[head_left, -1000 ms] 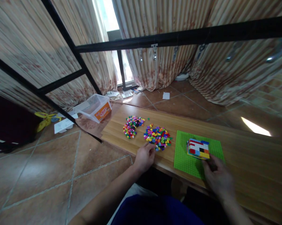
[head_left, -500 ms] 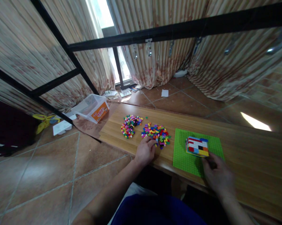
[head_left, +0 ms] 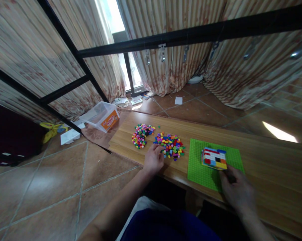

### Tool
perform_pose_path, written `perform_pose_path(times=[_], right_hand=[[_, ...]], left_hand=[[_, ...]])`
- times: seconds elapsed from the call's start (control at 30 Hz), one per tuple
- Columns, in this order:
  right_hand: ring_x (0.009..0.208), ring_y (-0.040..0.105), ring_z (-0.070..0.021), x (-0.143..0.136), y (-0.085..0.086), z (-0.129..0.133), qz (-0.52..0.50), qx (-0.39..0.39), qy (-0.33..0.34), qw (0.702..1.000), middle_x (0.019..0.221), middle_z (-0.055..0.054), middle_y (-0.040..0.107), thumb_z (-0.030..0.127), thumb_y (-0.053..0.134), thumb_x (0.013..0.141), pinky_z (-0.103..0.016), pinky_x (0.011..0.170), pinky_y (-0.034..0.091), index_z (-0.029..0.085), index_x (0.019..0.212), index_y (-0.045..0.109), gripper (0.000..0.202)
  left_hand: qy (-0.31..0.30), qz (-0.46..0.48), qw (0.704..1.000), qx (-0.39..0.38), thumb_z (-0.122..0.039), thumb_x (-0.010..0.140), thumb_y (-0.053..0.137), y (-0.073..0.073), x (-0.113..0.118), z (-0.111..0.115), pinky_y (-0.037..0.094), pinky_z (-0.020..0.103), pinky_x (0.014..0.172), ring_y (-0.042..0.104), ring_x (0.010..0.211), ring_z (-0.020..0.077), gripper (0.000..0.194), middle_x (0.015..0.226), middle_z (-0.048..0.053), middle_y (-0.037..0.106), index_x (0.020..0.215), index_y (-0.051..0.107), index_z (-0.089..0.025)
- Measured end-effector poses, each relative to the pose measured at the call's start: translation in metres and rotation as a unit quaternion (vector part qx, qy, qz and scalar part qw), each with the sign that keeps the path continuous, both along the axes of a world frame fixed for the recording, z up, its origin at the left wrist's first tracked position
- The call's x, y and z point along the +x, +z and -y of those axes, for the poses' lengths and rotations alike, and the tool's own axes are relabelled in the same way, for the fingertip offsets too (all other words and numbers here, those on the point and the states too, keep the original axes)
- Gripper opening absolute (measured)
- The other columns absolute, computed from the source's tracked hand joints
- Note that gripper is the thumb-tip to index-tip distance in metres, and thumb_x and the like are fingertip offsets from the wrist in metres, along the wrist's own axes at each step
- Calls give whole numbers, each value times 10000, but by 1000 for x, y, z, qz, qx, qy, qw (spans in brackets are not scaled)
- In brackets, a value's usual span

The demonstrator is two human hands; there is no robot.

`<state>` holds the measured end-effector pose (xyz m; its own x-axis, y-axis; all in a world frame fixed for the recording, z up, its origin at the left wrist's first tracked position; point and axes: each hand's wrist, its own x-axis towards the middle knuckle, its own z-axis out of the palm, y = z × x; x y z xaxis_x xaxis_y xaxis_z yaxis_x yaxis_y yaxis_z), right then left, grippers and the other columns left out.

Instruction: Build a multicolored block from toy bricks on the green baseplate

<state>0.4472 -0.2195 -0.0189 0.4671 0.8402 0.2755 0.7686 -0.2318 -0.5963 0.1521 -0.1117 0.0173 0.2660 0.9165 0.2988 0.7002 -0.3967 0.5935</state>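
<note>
A block of stacked toy bricks (head_left: 214, 158), with red, white, blue, black and yellow on top, is over the green baseplate (head_left: 198, 175). My right hand (head_left: 238, 189) pinches its near right corner between thumb and fingers; whether the block rests on the plate or is tilted just above it, I cannot tell. My left hand (head_left: 153, 161) reaches to the left edge of a loose pile of mixed bricks (head_left: 174, 147), its fingers slightly curled and apart. No brick shows in those fingers, though the fingertips blend with the pile. A second pile of small bricks (head_left: 138, 138) lies farther left.
Everything stands on a long wooden bench (head_left: 263, 167). At its far left end is a clear plastic box (head_left: 98, 113) with an orange label. A black metal rail (head_left: 145, 43) crosses in front of striped curtains (head_left: 191, 20). Papers (head_left: 120, 101) lie on the tiled floor.
My left hand has drawn slightly left across the brick pile, uncovering more of its near edge. My right hand stays at the block's corner. The whole view has shifted a little.
</note>
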Motion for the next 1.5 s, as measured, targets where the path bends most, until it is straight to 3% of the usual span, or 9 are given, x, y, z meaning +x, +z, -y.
perform_pose_path(times=[0.27, 0.43, 0.73, 1.0, 1.3, 1.5], right_hand=[[775, 638, -239, -1, 1, 0, -4, 8, 7, 1000, 917, -91, 686, 497, 474, 813, -355, 692, 491, 180, 1088, 630, 447], [782, 641, -242, -2, 0, -1, 2, 18, 17, 1000, 928, -105, 692, 487, 460, 829, -362, 703, 495, 163, 1087, 631, 447], [818, 645, -250, 0, -2, 0, -17, 10, 14, 1000, 989, -110, 692, 503, 459, 828, -375, 726, 502, 176, 1099, 629, 458], [804, 652, -270, 4, -9, 1, -13, 3, 4, 1000, 986, -114, 698, 535, 465, 808, -383, 680, 500, 184, 1098, 633, 486], [743, 641, -272, 4, -6, 2, 10, -19, -12, 1000, 958, -121, 699, 546, 455, 801, -386, 635, 488, 182, 1103, 642, 508], [776, 644, -274, 2, -1, 2, 10, -34, -13, 999, 953, -120, 694, 535, 449, 787, -385, 665, 492, 161, 1101, 643, 526]], left_hand=[[-42, -72, 996, 15, -187, 826, 585, 7, 22, -2, 477, 424, 954, 541, 1048, 240, 295, 1139, 100, 534, 1116, 636, -205], [-47, -87, 995, 22, -132, 817, 572, 7, 26, -6, 476, 426, 956, 539, 1042, 233, 211, 1144, 92, 532, 994, 660, -206], [-26, -43, 998, 32, -39, 747, 536, 5, 12, -6, 495, 406, 955, 547, 1071, 227, 322, 1143, 88, 549, 999, 666, -190], [44, -59, 997, 18, -57, 779, 527, 10, -1, -21, 499, 387, 937, 567, 1021, 222, 343, 1135, 97, 556, 1067, 661, -187], [-13, -65, 998, 7, -45, 762, 542, 6, 10, -25, 460, 395, 987, 543, 1078, 229, 340, 1162, 94, 551, 1001, 716, -213], [-17, -61, 998, 9, -52, 789, 524, 1, 0, -20, 487, 370, 930, 560, 1004, 202, 310, 1111, 72, 576, 928, 733, -234]])
